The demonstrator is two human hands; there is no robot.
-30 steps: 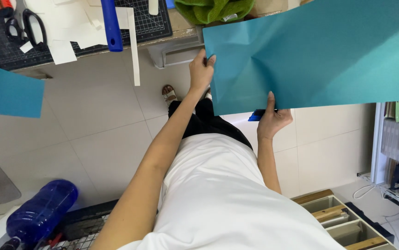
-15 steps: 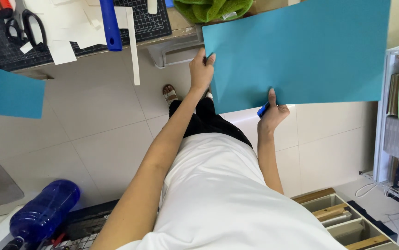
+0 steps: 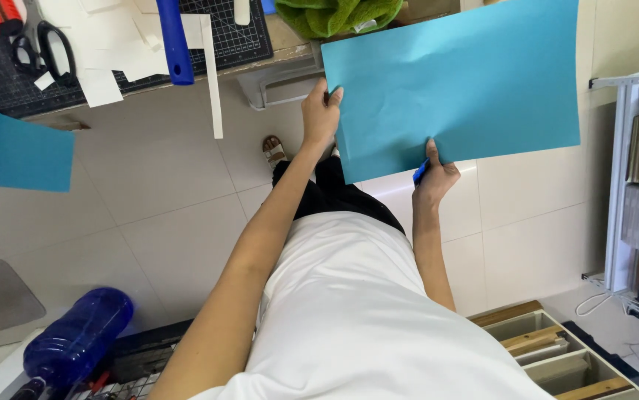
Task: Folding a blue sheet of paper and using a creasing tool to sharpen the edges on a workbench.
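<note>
Head view, two hands, left hand, right hand, one blue sheet

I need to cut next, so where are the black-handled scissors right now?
In the head view the scissors lie at the upper left on the dark cutting mat, beside white paper scraps, well left of both hands.

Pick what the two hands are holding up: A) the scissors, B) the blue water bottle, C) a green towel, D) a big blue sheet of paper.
D: the left hand and right hand each grip an edge of the big blue sheet of paper.
</note>
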